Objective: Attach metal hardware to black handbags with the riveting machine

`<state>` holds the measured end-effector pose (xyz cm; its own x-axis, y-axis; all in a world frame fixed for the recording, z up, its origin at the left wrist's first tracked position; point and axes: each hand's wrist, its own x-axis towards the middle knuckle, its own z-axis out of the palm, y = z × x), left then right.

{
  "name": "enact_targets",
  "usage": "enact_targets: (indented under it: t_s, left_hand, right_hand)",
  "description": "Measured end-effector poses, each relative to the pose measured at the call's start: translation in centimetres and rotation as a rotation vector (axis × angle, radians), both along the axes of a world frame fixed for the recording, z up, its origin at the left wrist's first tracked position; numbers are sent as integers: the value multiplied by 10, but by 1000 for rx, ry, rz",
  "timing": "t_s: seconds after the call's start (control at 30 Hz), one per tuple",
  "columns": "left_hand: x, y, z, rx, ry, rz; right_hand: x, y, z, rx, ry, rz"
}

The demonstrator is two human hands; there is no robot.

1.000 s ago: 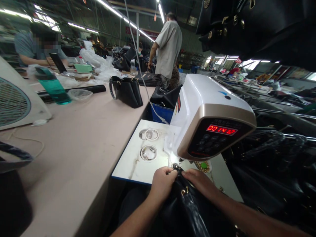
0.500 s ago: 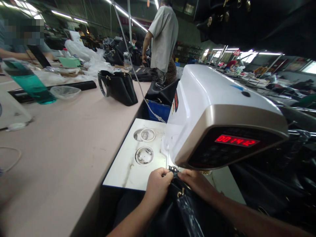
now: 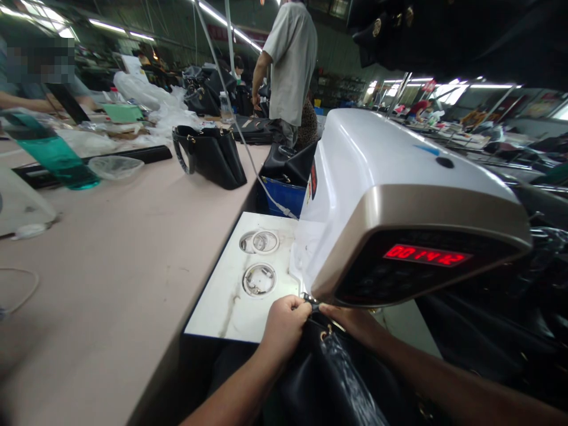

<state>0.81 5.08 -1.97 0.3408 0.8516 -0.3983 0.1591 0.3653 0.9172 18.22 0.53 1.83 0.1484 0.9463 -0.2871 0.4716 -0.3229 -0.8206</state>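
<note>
Nearest to the camera, the black bag (image 3: 331, 378) lies between the two forearms, at six o'clock from the hands. Its top edge reaches under the front of the machine. The left hand (image 3: 286, 322) has its grip closed on this top edge, and thumb and fingers pinch the bag beside a small dark metal fitting (image 3: 314, 305). The right hand (image 3: 350, 322) lies on the same edge at three o'clock of the left one, almost touching it. Its fingertips go under the machine, so I cannot tell if its grip is closed or loose.

Directly over the hands, at twelve o'clock, is the white machine (image 3: 377, 154) with a gold front panel and a red display (image 3: 426, 255). At eleven o'clock lies a white plate (image 3: 222, 307) with two round recesses (image 3: 260, 279). At nine o'clock begins the wide pink tabletop (image 3: 110, 248). Farther on it, at about eleven o'clock, stands a black handbag (image 3: 210, 155), and at ten o'clock a teal bottle (image 3: 53, 157). Behind the plate is a blue bin (image 3: 284, 201). Farthest, at twelve o'clock, a person in a grey shirt (image 3: 290, 65) stands with the back to the camera.
</note>
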Motion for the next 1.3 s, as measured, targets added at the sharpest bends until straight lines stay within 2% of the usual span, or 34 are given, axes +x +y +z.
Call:
enact_targets:
  t_s: [0.2,0.37,0.77,0.9,1.07,1.2,1.3]
  left_hand:
    - [1,-1,-3,-4,3,-10]
    - [0,-1,-2,3,8,-3]
    - [-1,-2,0,-5,11,-13]
    - [-4,-7,4,-2,26,-40]
    - [-7,-12,8,-16,25,-75]
    - [-9,-5,10,18,39,-152]
    - [-12,2,12,81,87,-162]
  right_hand:
    - [2,-2,0,-30,40,57]
    - [2,-2,-4,-9,37,46]
    - [0,-5,-6,-102,27,43]
    - [-2,-13,-8,-176,36,26]
    - [-5,-22,-9,-181,35,-13]
    - [-6,-24,-4,-193,18,-31]
    - [-7,-25,-1,-195,4,-46]
